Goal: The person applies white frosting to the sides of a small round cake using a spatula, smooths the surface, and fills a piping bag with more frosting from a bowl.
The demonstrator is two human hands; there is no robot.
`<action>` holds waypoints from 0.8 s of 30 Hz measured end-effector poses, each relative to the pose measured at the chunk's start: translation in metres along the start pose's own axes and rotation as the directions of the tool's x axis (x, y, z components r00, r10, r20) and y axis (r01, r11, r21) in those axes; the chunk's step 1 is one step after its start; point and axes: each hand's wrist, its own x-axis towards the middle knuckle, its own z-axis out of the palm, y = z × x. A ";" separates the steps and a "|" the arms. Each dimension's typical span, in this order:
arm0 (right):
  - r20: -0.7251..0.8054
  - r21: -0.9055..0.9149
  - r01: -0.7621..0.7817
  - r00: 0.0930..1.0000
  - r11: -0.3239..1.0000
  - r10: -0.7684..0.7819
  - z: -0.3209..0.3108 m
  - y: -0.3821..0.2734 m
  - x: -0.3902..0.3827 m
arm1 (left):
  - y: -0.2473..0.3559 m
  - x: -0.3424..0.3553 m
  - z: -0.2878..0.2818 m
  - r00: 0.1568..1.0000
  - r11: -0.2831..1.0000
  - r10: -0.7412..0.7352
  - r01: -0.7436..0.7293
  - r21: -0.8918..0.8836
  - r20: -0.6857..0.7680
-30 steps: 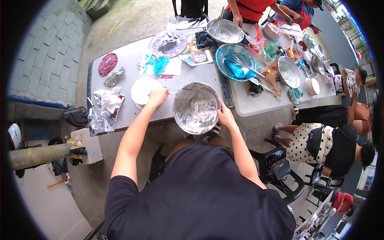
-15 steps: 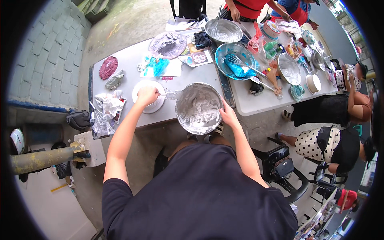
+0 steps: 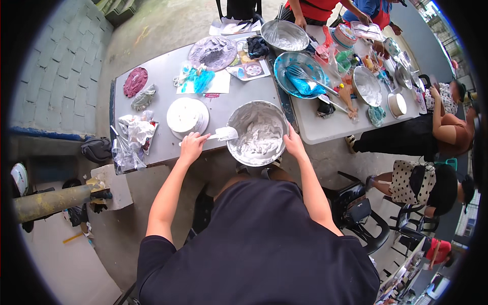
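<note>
My left hand [image 3: 192, 146] is closed round the handle of a spatula [image 3: 223, 133] whose blade is coated in white cream. The blade reaches over the left rim of a deep metal bowl [image 3: 238, 155]. My right hand [image 3: 293, 143] grips the bowl's right side, with the fingers outside and the thumb near the rim. Thick whitish cream [image 3: 258, 136] lies in the bowl and smears its inner wall. Just beyond my left hand, a round white cake [image 3: 184, 115] stands on a turntable [image 3: 202, 124].
White cloth and plastic bags [image 3: 133, 137] lie at the table's left. Behind are a maroon cream-smeared piece [image 3: 135, 82], blue piping bags [image 3: 201, 80] and a grey-smeared round board [image 3: 212, 53]. Another table holds a blue-streaked bowl [image 3: 284, 76] with a whisk [image 3: 300, 74]. Co-workers stand beyond; a black chair [image 3: 356, 213] is right.
My left hand has come nearer with the spatula, uncovering the white cake. The bowl, held by my right hand, has shifted slightly right and away from me.
</note>
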 end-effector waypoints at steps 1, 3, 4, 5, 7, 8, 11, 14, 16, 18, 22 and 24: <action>0.008 -0.004 0.002 1.000 1.000 -0.002 -0.001 -0.004 -0.001 | -0.005 -0.002 -0.001 1.000 1.000 0.029 -0.029 0.003 -0.011; 0.020 0.024 -0.025 0.999 0.999 0.025 -0.001 -0.012 -0.003 | -0.012 -0.007 -0.001 0.999 0.999 0.034 -0.034 0.007 0.003; 0.025 0.024 -0.023 0.999 0.999 0.023 0.000 -0.010 -0.002 | -0.014 -0.009 -0.003 0.998 0.998 0.055 -0.056 0.014 0.018; 0.008 0.067 0.019 1.000 0.998 -0.020 0.001 -0.008 -0.001 | -0.015 -0.011 -0.006 0.999 0.999 0.050 -0.050 0.016 0.018; -0.009 0.110 0.062 0.998 0.992 -0.061 0.004 -0.001 0.001 | -0.015 -0.013 -0.012 0.996 0.998 0.065 -0.065 -0.001 0.056; -0.043 0.108 0.093 0.995 0.990 -0.088 0.006 0.004 0.003 | -0.015 -0.014 -0.017 0.996 0.998 0.066 -0.066 0.000 0.058; -0.115 0.102 0.155 0.983 0.983 -0.143 0.010 0.010 0.006 | -0.018 -0.019 -0.035 0.993 1.000 -0.012 0.012 0.005 0.121; -0.093 0.130 0.088 0.993 0.988 -0.076 0.013 0.012 0.003 | -0.022 -0.024 -0.040 0.983 0.980 -0.145 0.158 -0.118 0.110; -0.078 0.248 0.088 0.994 0.965 -0.071 0.017 0.013 0.003 | -0.014 -0.024 -0.035 0.815 0.549 -0.393 0.580 -0.602 0.426; -0.110 0.249 0.144 0.987 0.958 -0.120 0.023 0.030 0.010 | -0.001 -0.023 -0.024 0.815 0.501 -0.363 0.580 -0.642 0.453; -0.045 0.355 0.032 0.999 0.934 -0.017 0.024 0.027 0.011 | 0.020 -0.029 -0.007 0.859 0.708 -0.432 0.512 -0.486 0.276; -0.051 0.364 0.025 0.999 0.931 -0.007 0.025 0.028 0.011 | 0.029 -0.033 -0.005 0.987 0.979 -0.150 0.139 -0.152 -0.064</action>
